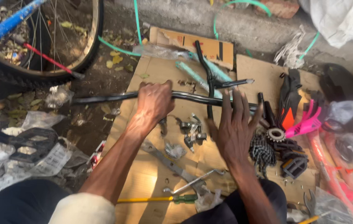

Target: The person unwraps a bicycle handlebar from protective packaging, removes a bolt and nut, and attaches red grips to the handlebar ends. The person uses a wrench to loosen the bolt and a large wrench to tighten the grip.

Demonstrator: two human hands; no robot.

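A black bicycle handlebar (pixel 101 98) lies crosswise above a sheet of cardboard (pixel 151 174). My left hand (pixel 153 103) is closed around it near its middle. My right hand (pixel 234 126) is spread flat with fingers apart over the bar's right part, holding nothing. Below the bar, between my hands, sits a small pile of metal clamps and bolts (pixel 191 130). A black stem piece (pixel 209 79) crosses the bar and points away from me.
Flat wrenches (pixel 172 164) and a yellow-handled screwdriver (pixel 155 199) lie near my knees. A chain and sprocket (pixel 268 145), pedals and pink plastic parts (pixel 305 122) are at the right. A bicycle wheel (pixel 60 41) stands at the upper left, plastic wrap and a black pedal (pixel 31 141) at the left.
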